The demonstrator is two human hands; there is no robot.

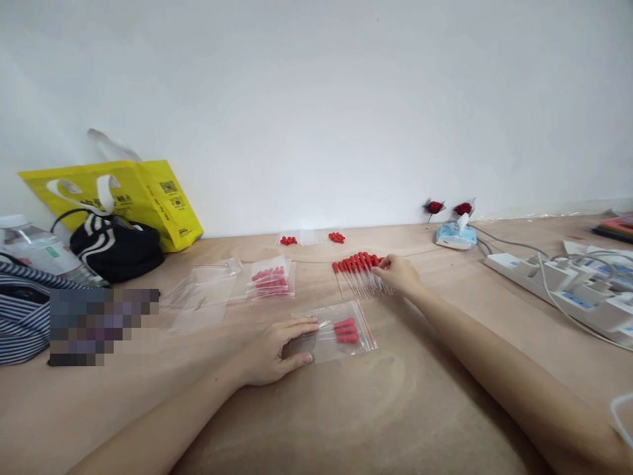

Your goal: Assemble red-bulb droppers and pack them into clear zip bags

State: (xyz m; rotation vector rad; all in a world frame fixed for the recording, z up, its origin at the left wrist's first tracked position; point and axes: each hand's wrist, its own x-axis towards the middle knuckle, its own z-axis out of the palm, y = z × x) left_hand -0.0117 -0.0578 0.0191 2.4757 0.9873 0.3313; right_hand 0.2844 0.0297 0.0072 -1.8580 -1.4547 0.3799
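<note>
My left hand (pixel 279 349) rests on the table with its thumb and fingers apart, the fingertips on the left edge of a clear zip bag (pixel 324 349). Inside that bag lie red-topped droppers (pixel 347 330) with thin clear stems. Farther back, my right hand (pixel 395 272) reaches the right end of a row of red-topped droppers (pixel 353 262). Its thumb and fingers are pinched at a red top; the fingers partly hide what is between them. Left of the row is a stack of filled bags (pixel 271 280), beside several flat clear bags (pixel 208 290).
Small red pieces (pixel 337 237) lie on clear bags by the wall. A yellow bag (pixel 171 204), a black pouch (pixel 119 247) and a bottle (pixel 42 247) stand at left. At right are a tissue pack (pixel 455 236), two red flowers and a power strip (pixel 554 284) with cables.
</note>
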